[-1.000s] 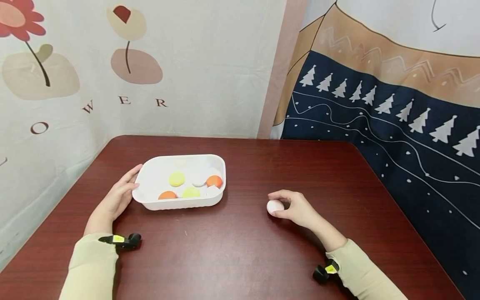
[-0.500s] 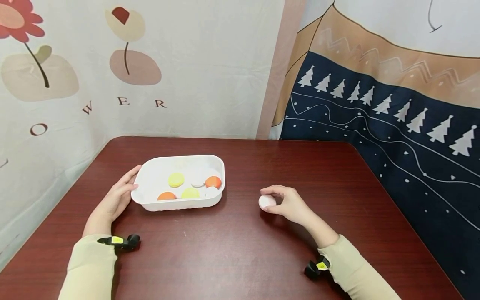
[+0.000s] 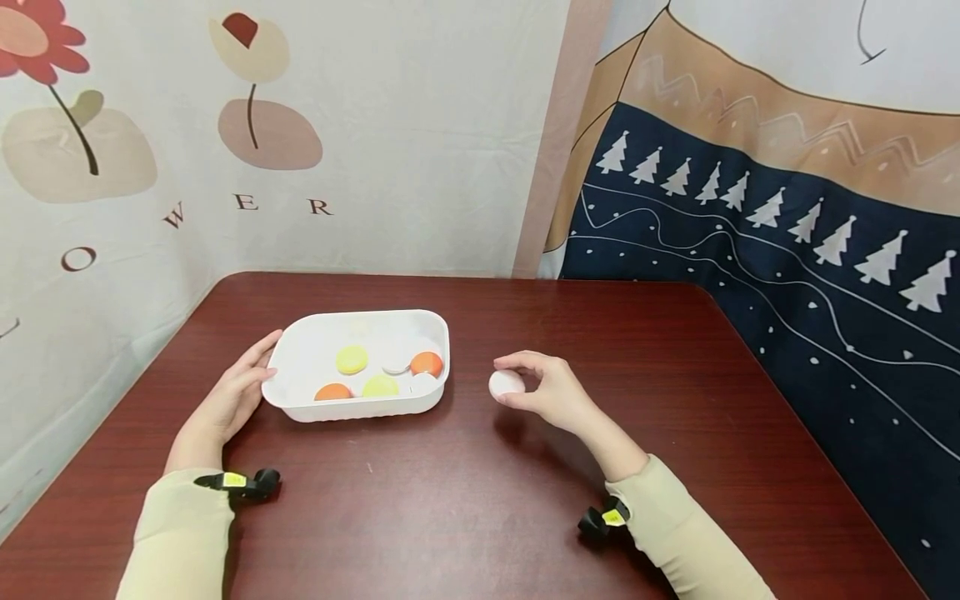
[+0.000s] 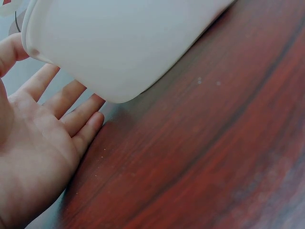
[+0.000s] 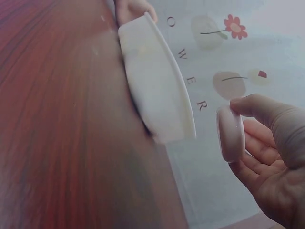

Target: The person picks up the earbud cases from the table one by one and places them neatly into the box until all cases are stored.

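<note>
In the head view, my left hand (image 3: 228, 402) holds the left end of a white plastic tray (image 3: 360, 408), its thumb at the rim and its fingers along the outer wall. Inside the tray lie round flat pieces: yellow (image 3: 352, 360), pale yellow (image 3: 380, 386), orange (image 3: 426, 364) and white. My right hand (image 3: 551, 392) pinches a thick, pinkish-white round disc (image 3: 506, 384) between thumb and fingers, just right of the tray. The right wrist view shows this disc (image 5: 231, 133) nearly edge-on, glossy and apart from the tray.
The dark red wooden table (image 3: 450, 500) carries the tray left of centre. Behind it hangs a pale cloth (image 3: 420, 167) with flowers and letters. A navy cloth (image 3: 750, 275) with white trees hangs at the right. Each sleeve cuff bears a black wrist camera (image 3: 258, 483).
My right hand has moved left and away from me with the disc, lifting it off the table toward the tray. My left hand and the tray have stayed in place.
</note>
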Motion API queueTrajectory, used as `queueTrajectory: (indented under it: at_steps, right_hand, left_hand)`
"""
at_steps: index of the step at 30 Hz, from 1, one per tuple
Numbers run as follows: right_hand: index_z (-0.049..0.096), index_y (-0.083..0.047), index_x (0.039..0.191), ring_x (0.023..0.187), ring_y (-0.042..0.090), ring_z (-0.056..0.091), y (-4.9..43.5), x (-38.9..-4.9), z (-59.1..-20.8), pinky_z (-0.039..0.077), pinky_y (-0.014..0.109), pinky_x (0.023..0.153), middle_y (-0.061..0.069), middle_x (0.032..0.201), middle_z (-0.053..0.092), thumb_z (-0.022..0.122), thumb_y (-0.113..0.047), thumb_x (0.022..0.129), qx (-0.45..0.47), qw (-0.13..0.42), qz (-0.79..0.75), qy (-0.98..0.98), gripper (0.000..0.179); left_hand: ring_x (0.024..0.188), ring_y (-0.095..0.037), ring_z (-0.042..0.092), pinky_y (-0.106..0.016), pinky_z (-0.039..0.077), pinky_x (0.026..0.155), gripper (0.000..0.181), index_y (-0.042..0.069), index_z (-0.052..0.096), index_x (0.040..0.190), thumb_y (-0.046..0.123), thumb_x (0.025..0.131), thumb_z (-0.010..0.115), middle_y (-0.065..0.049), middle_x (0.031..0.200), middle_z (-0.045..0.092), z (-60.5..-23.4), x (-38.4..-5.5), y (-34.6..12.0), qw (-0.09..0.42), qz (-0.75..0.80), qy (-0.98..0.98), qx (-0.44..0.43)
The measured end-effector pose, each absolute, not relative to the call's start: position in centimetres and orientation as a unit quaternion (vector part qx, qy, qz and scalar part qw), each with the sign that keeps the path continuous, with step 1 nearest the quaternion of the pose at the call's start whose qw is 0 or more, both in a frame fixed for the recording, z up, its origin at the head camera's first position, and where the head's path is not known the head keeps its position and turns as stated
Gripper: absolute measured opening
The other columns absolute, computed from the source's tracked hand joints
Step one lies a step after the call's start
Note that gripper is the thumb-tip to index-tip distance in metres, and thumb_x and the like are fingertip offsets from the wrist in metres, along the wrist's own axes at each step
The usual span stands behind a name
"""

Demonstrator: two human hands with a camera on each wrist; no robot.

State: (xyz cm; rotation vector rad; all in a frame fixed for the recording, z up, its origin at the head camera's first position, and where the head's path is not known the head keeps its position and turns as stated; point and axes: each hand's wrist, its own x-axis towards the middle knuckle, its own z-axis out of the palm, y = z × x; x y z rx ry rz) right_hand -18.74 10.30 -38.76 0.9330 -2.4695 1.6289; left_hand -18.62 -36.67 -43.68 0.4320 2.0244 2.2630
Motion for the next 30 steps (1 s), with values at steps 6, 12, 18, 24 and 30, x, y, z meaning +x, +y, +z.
queueTrajectory:
  at_steps: [6,12,18,24,30]
  right_hand:
    - [0.07,-0.005,0.111,0.097,0.017,0.061,8.6,-19.0,-38.3,0.05,0.035,0.082,0.009,0.11,0.066,0.081,-0.007,0.075,0.3,0.036,0.516,-0.801,0.038]
    - [0.07,-0.006,0.11,0.095,0.015,0.06,7.1,-19.2,-38.0,0.05,0.032,0.081,0.008,0.108,0.067,0.081,-0.006,0.074,0.307,0.052,0.512,-0.801,0.038]
    - [0.069,-0.003,0.111,0.094,0.021,0.061,5.5,-19.6,-37.9,0.052,0.038,0.077,0.012,0.109,0.066,0.081,-0.004,0.075,0.308,0.05,0.533,-0.787,0.039]
    - [0.069,-0.002,0.112,0.096,0.018,0.06,3.9,-20.3,-38.1,0.051,0.038,0.081,0.007,0.108,0.067,0.081,-0.003,0.074,0.309,0.066,0.524,-0.791,0.04]
    - [0.068,0.001,0.112,0.094,0.016,0.061,2.5,-20.9,-38.2,0.051,0.034,0.08,0.007,0.108,0.066,0.081,-0.002,0.074,0.304,0.069,0.531,-0.788,0.04]
  left_hand:
    - [0.136,-0.003,0.015,-0.013,0.023,0.101,0.062,0.007,0.008,0.154,0.002,0.1,0.037,-0.01,0.157,0.001,-43.7,-18.6,-36.7,0.039,0.737,0.661,0.137]
    - [0.137,-0.004,0.015,-0.013,0.023,0.101,0.062,0.008,0.008,0.154,0.002,0.1,0.037,-0.011,0.157,0.0,-43.7,-18.6,-36.7,0.04,0.738,0.661,0.135]
    - [0.136,-0.002,0.017,-0.013,0.023,0.1,0.061,0.008,0.009,0.154,0.002,0.1,0.037,-0.009,0.157,0.002,-43.7,-18.6,-36.7,0.04,0.739,0.659,0.136]
    - [0.135,-0.002,0.018,-0.013,0.024,0.1,0.062,0.008,0.009,0.154,0.002,0.1,0.037,-0.01,0.157,0.003,-43.6,-18.5,-36.6,0.039,0.738,0.661,0.133]
    - [0.136,-0.003,0.016,-0.013,0.023,0.101,0.061,0.008,0.009,0.154,0.002,0.1,0.037,-0.009,0.157,0.002,-43.7,-18.7,-36.7,0.039,0.738,0.661,0.132]
